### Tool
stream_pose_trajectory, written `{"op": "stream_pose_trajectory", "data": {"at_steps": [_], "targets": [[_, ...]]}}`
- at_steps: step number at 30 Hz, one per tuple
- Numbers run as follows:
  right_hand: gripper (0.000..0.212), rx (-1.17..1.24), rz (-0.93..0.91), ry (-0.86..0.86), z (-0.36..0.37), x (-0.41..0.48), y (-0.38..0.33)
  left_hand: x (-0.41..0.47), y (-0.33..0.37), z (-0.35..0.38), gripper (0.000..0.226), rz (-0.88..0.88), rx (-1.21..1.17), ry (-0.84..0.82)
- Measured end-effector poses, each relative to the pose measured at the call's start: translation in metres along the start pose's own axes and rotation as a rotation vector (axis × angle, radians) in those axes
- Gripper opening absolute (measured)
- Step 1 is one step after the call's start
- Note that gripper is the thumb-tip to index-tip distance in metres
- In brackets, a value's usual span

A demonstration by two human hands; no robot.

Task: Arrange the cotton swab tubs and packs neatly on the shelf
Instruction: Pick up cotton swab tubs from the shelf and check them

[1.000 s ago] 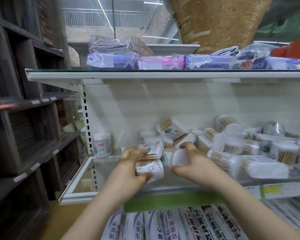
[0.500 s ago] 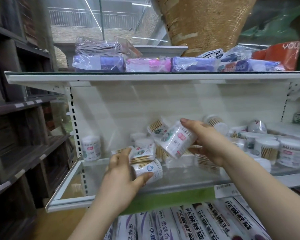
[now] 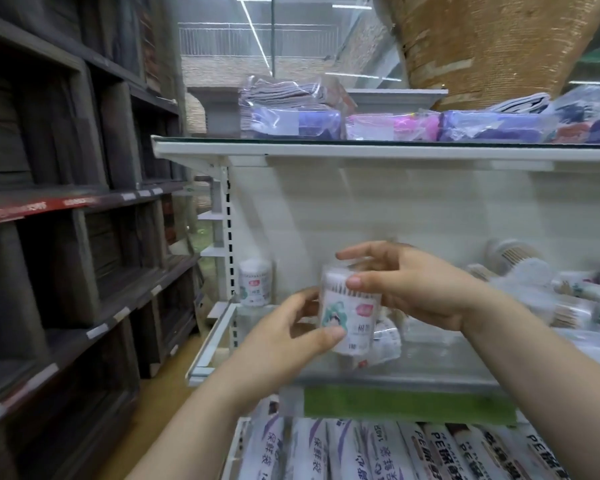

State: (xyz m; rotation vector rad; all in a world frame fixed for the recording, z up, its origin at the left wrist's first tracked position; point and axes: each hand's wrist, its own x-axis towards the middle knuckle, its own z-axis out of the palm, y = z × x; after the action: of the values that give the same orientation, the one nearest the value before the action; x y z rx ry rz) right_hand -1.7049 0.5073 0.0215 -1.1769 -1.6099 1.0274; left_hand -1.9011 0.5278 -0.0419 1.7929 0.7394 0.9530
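1. The left hand (image 3: 284, 337) holds the tub (image 3: 352, 311) from the left side. Its thumb presses low on the front, and its fingers go round the back.
2. The right hand (image 3: 407, 289) holds the same tub from the right. Its thumb sits on the front near the top, and its fingers curl over the lid.
3. The tub stands upright between the two hands, over the glass shelf (image 3: 430, 377). It is too blurry to tell if its bottom touches the glass.
4. Just behind the tub, low and to its right, a clear pack (image 3: 387, 341) lies on its side.
5. Left of the tub, at the back, a second tub (image 3: 254, 285) stands alone.
6. Far right of the tub, a pile (image 3: 530, 282) of tubs lies in a mess.
7. Below the tub, a green strip (image 3: 406, 405) runs along the shelf front. Under that lie long bags (image 3: 361, 452).
8. Above the tub, a top shelf (image 3: 361, 151) holds wrapped cloths (image 3: 291, 121).
9. Far left of the tub stand dark racks (image 3: 66, 237).
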Motion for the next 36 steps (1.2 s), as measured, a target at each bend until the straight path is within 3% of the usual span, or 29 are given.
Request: {"op": "stream_pose_trajectory", "data": {"at_steps": [3, 8, 12, 17, 27, 36], "targets": [[0.058, -0.050, 0.000, -0.022, 0.017, 0.015, -0.003, 0.001, 0.001, -0.011, 0.055, 0.002, 0.171, 0.111], [0.029, -0.177, -0.028, 0.005, 0.025, 0.060, -0.037, 0.031, 0.020, -0.054, 0.046, 0.030, 0.193, 0.206], [0.032, -0.328, -0.056, 0.051, 0.028, 0.093, -0.056, 0.062, 0.022, -0.081, 0.057, 0.024, 0.326, 0.266], [0.040, -0.313, -0.021, 0.118, 0.028, 0.127, -0.030, 0.084, -0.004, -0.110, 0.076, -0.005, 0.441, 0.278], [0.050, -0.419, 0.145, 0.256, 0.013, 0.158, 0.031, 0.112, -0.064, -0.123, 0.058, -0.022, 0.749, 0.191], [0.036, -0.616, 0.191, 0.141, 0.027, 0.168, 0.046, 0.124, -0.080, -0.130, 0.059, 0.006, 0.873, 0.138]]}}
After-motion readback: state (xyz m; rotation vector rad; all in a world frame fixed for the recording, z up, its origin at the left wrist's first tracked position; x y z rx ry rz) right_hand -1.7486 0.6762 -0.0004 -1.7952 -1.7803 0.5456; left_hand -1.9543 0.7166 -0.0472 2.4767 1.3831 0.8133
